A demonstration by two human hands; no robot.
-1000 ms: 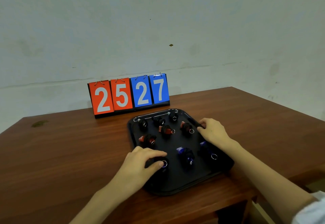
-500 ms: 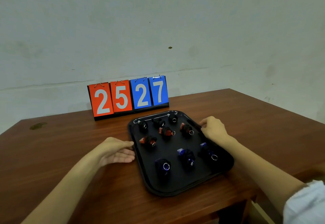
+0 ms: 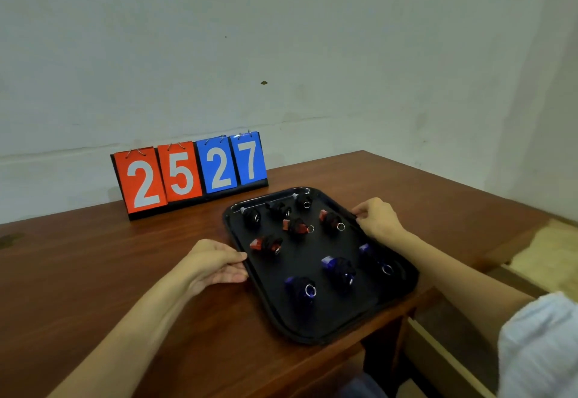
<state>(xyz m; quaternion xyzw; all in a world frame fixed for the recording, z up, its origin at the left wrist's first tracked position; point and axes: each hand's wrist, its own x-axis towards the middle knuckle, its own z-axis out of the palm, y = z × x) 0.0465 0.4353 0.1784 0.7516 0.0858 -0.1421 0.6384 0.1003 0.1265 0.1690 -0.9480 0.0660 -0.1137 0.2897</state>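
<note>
A black tray [image 3: 316,340] lies on the wooden table near its front right corner. On it sit small keyring items in three rows: three black ones [image 3: 252,217] at the back, three red ones [image 3: 266,244] in the middle and three blue ones [image 3: 302,288] at the front. My left hand [image 3: 215,260] is at the tray's left rim, thumb above and fingers below the edge. My right hand [image 3: 379,219] grips the right rim near the back, its fingers curled over the edge.
A flip scoreboard [image 3: 187,175] reading 25 in red and 27 in blue stands behind the tray, by the wall. The table's right edge [image 3: 463,260] runs close to the tray. Beyond it lies a lower wooden surface [image 3: 550,257].
My left hand has left the front blue item inside the tray and moved out to the tray's left rim. My right hand has stayed on the right rim.
</note>
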